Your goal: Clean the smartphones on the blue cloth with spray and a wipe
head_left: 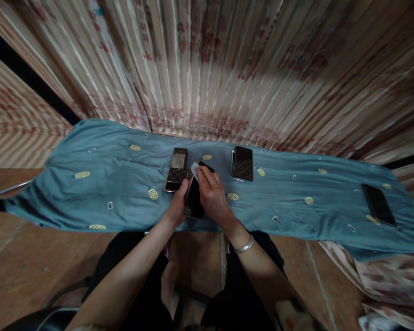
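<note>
At six o'clock the person's lap and dark trousers are mostly cut off by the frame edge, and the floor there is dim. Just above, the left hand [178, 208] grasps a black phone [194, 200] by its left edge, holding it tilted over the near edge of a blue cloth [106, 184]. The phone is a dark, glossy slab; its lower end is hidden behind the right hand [211, 195]. That hand pinches a small pale wipe [195, 169] against the phone's top; much of the wipe is covered by fingers. At eleven o'clock from the hands lies a gold-edged phone [176, 171], at one o'clock a dark phone [243, 163], at three o'clock, well apart, another phone [378, 204]. Farthest, a striped curtain [227, 69] blurs.
</note>
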`<action>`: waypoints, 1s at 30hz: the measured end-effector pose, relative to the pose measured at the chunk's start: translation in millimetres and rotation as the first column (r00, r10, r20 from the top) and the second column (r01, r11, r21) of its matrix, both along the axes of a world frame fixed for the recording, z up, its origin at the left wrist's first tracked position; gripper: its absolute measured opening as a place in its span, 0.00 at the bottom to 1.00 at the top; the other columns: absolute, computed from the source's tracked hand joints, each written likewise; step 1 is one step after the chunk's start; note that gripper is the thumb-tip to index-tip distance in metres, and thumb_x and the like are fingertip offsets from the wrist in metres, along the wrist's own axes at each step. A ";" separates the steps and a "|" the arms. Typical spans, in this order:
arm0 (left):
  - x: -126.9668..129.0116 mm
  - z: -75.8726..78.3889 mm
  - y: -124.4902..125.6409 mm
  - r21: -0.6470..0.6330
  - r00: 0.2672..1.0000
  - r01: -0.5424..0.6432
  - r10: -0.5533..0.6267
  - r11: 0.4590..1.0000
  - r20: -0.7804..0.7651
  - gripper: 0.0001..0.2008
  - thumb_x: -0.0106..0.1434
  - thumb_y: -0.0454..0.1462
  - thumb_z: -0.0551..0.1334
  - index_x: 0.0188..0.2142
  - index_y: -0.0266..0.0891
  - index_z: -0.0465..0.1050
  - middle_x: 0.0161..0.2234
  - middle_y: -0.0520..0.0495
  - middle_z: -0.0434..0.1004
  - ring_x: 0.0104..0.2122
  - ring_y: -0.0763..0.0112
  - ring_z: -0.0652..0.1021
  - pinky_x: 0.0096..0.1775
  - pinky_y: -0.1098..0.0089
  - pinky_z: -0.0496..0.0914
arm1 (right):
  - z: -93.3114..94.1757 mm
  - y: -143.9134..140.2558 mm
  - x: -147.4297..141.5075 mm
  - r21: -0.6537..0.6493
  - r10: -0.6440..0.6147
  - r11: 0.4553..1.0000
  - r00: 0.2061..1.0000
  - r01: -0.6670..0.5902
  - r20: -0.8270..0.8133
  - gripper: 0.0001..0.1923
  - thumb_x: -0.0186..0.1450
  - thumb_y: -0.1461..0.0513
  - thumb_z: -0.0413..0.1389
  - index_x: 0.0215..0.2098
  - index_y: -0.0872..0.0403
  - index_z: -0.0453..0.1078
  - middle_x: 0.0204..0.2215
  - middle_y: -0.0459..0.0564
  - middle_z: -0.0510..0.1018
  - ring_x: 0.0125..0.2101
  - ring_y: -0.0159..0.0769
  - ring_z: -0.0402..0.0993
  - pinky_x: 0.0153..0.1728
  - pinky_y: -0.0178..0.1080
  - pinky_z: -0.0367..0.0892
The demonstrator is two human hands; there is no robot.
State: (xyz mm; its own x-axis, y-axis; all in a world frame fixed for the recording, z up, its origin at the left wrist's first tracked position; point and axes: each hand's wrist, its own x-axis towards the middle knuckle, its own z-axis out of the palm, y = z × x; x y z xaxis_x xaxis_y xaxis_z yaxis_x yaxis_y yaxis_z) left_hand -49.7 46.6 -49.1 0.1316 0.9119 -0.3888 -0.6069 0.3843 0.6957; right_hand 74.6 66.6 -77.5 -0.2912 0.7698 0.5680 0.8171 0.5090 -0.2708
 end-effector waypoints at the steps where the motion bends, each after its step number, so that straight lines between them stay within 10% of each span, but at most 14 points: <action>1: 0.2 -0.4 -0.5 0.014 1.000 0.005 -0.005 1.000 -0.006 0.24 0.65 0.52 0.67 0.49 0.36 0.84 0.55 0.42 0.83 0.66 0.51 0.71 0.67 0.58 0.65 | 0.6 0.7 1.1 0.000 -0.005 1.000 1.000 0.005 0.001 0.26 0.73 0.70 0.44 0.66 0.61 0.68 0.62 0.65 0.76 0.59 0.47 0.75 0.63 0.52 0.69; 30: -2.8 12.9 2.8 -0.020 0.998 0.037 -0.036 0.999 0.050 0.28 0.70 0.51 0.62 0.62 0.39 0.76 0.50 0.42 0.86 0.55 0.50 0.82 0.57 0.58 0.75 | 0.9 11.6 21.9 -0.121 -0.068 0.991 0.997 0.065 -0.023 0.29 0.71 0.73 0.43 0.68 0.63 0.65 0.63 0.66 0.74 0.60 0.49 0.72 0.63 0.55 0.67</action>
State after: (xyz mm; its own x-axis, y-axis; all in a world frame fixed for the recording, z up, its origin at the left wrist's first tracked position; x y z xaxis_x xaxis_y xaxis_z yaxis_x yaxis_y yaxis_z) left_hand -52.4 49.4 -36.2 0.1844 0.8978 -0.4000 -0.6257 0.4211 0.6566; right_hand 96.5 78.2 -76.6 -0.2228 0.8500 0.4773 0.8396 0.4161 -0.3491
